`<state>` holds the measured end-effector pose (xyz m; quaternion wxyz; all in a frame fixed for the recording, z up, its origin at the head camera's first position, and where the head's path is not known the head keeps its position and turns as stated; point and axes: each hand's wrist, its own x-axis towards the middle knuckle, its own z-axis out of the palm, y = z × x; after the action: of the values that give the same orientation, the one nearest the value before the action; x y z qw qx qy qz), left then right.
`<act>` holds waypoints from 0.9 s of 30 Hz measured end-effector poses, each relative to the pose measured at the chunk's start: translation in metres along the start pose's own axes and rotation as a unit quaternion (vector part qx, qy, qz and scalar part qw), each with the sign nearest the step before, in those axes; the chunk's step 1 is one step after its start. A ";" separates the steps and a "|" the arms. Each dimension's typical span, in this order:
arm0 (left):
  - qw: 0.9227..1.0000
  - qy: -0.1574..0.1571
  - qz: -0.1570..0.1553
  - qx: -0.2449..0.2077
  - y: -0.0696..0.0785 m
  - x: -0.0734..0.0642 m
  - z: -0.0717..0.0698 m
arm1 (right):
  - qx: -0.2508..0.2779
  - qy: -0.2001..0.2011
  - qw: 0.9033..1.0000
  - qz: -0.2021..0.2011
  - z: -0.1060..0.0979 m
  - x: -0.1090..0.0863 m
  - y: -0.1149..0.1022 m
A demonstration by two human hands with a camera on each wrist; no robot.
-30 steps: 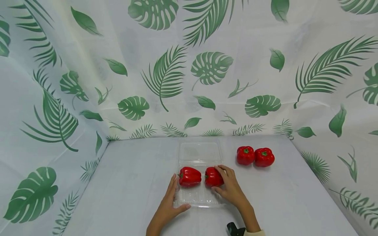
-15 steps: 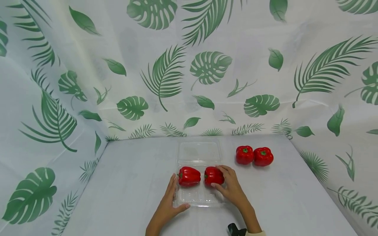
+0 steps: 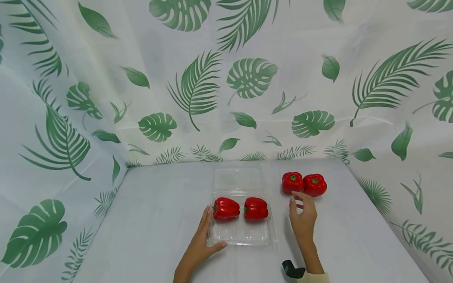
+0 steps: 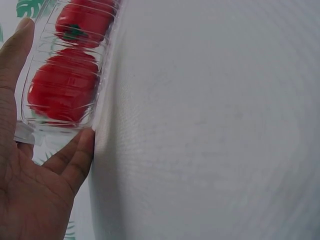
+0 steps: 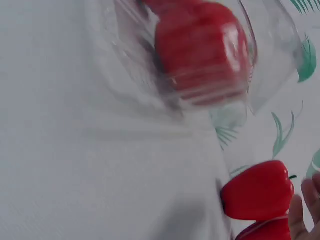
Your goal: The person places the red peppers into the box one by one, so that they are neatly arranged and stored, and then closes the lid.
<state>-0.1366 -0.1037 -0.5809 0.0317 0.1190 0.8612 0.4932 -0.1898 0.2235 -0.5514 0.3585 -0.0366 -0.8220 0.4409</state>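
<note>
A clear plastic clamshell box (image 3: 244, 236) lies with its lid (image 3: 238, 179) folded back. Side by side in its rear half are two red bell peppers, the left one (image 3: 226, 209) and the right one (image 3: 256, 209). My left hand (image 3: 199, 243) rests at the box's left front corner, fingers straight along the left side and thumb at the front edge. Holding nothing, my right hand (image 3: 303, 220) is over the table right of the box, fingertips close before two more red bell peppers, a left one (image 3: 292, 183) and a right one (image 3: 314, 185).
White table (image 3: 159, 204) all around, backed by a leaf-printed cloth (image 3: 269, 129) that also hangs at both sides. A black camera mount (image 3: 293, 269) sits on the right wrist beside a pale sleeve (image 3: 313, 278).
My right hand has let go of the right pepper in the box and moved right toward the two loose peppers. The left hand has stayed at the box.
</note>
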 end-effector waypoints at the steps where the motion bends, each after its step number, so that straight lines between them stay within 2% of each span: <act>1: 1.000 0.001 0.002 0.000 0.000 0.000 0.000 | -0.007 0.012 1.000 0.015 -0.002 0.003 0.002; 4: 1.000 0.001 0.003 -0.001 0.000 0.000 -0.001 | -0.038 0.016 0.996 0.075 -0.008 0.012 0.009; 8: 1.000 -0.001 -0.005 0.000 0.001 0.001 -0.001 | -0.083 -0.024 0.988 0.131 -0.015 0.022 0.016; 13: 1.000 0.000 -0.010 0.009 0.002 0.002 -0.002 | -0.132 -0.083 0.972 0.173 -0.019 0.033 0.026; 17: 1.000 0.002 -0.001 0.010 0.001 0.001 -0.002 | -0.156 -0.110 0.963 0.190 -0.020 0.040 0.035; 21: 1.000 0.000 -0.002 0.005 0.001 0.001 -0.001 | -0.149 -0.104 0.965 0.191 -0.019 0.044 0.041; 27: 1.000 0.001 -0.001 0.004 0.000 0.000 0.000 | -0.104 -0.054 0.975 0.189 -0.018 0.046 0.045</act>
<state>-0.1369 -0.1042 -0.5808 0.0309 0.1179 0.8631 0.4901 -0.2243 0.2807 -0.5531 0.2179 -0.2040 -0.8598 0.4144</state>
